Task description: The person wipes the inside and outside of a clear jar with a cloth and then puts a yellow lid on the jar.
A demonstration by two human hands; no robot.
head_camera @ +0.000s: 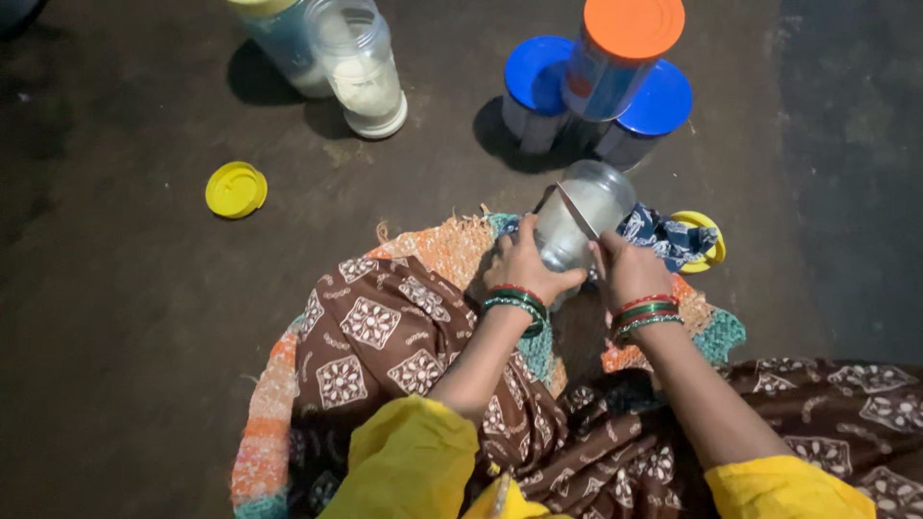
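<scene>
The person's left hand (pixel 524 264) wraps the near end of a clear plastic jar (pixel 580 216), fingers closed around it; the right hand (pixel 627 272) clasps its right side. The jar lies tilted over the lap, long axis running near-left to far-right, far end toward the blue-lidded containers (pixel 538 72). A steady two-handed hold should stop it rolling.

Yellow sleeves; red and green bangles (pixel 516 301); brown patterned garment (pixel 385 336).
</scene>
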